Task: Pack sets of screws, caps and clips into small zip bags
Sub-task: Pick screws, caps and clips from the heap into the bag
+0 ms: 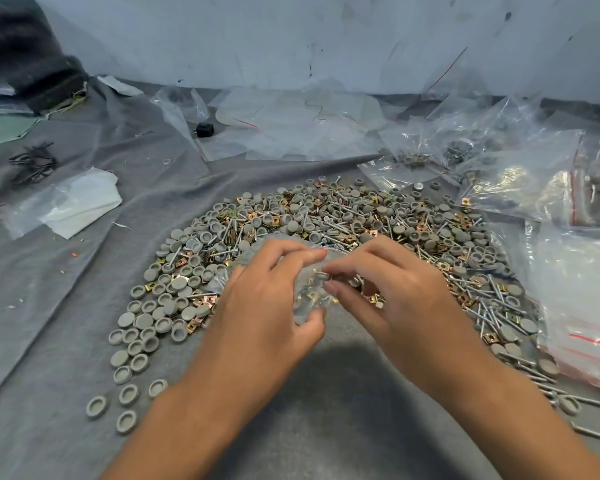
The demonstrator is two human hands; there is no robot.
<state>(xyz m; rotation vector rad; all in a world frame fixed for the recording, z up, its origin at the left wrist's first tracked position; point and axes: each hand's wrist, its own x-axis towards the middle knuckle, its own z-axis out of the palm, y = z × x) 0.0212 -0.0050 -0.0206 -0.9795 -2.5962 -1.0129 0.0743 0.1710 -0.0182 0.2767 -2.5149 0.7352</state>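
Far left edge of the table (49,271): a dark bundle of clips or ties (32,162), type not readable, parked well away from the work. Just right of it, a flat stack of empty bags (66,206), presumably kept within the left hand's reach as stock.

Centre: mixed heap (326,230) of grey caps (142,322), screws (499,320) and brass-coloured clips (193,327), spread thin on the grey cloth, likely so single parts can be picked out. Caps trail off toward the near-left.

Over the near side of the heap, a small zip bag (309,299) is held by both hands. Left hand (267,306): fingers curled, thumb under, bag pinched from the left and its mouth apparently held open. Right hand (395,289): fingertips pinched together at the mouth, on what looks like a clip or cap being fed in; exact part can't be told, blurred. Bag kept low over the heap, so dropped parts would fall back in.

Far edge: loose crumpled bags (291,123), a black knob-like item (205,128) among them.

Right edge: filled red-striped bags (520,181) piled together, probably finished sets kept apart from the loose parts.

Judgement: 1 set mid-fill, sealing not yet done.
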